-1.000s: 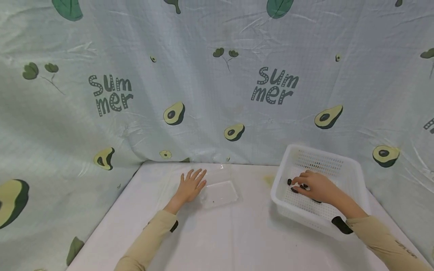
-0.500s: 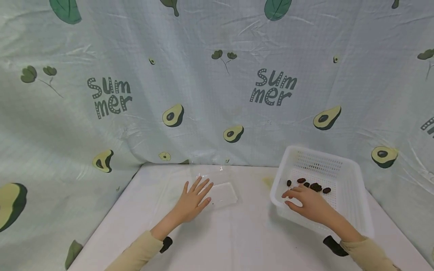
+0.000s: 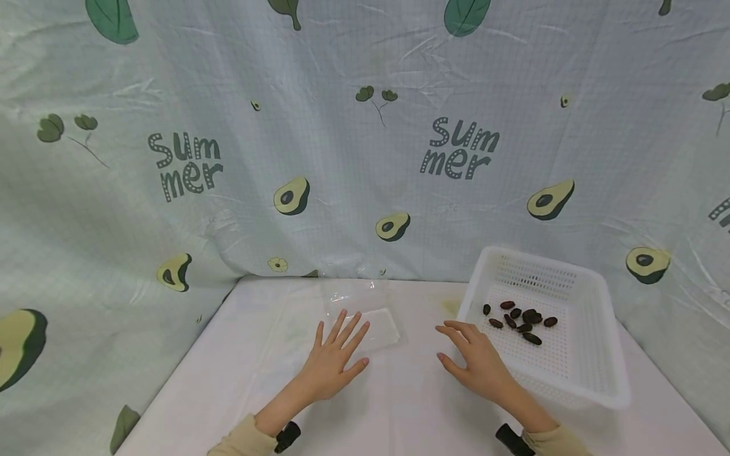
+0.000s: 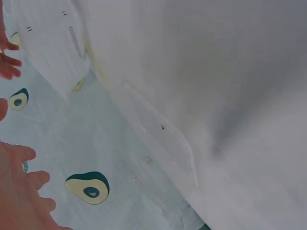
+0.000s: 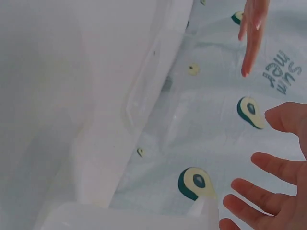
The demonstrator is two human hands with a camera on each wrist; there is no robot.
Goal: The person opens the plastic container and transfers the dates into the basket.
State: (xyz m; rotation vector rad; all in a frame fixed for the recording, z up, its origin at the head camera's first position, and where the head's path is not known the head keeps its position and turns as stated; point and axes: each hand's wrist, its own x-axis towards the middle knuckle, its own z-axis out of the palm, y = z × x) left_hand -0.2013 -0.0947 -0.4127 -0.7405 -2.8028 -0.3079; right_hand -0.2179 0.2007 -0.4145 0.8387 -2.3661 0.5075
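Note:
My left hand [image 3: 333, 367] hovers over the near left corner of a clear plastic box [image 3: 383, 326], its fingers spread and nothing in them. The box has its clear lid [image 3: 355, 294] raised at the back; a small dark speck [image 4: 162, 127] shows on it in the left wrist view. To the right, my right hand [image 3: 479, 364] is held in the air between the box and a white perforated basket [image 3: 590, 329], fingers loosely bent and holding nothing. Inside the basket lie several dark brown, oval, date-like fruits [image 3: 532, 339], grouped toward its left half.
A white-covered table [image 3: 422, 411] carries both containers. Behind and at the sides hangs a pale curtain [image 3: 342, 139] printed with avocados and lettering. The basket's high wall [image 3: 561, 380] stands close to my right forearm.
My right hand has come out of the basket and moved left and toward me, uncovering the dark fruits. My left hand has shifted slightly right and nearer, still spread.

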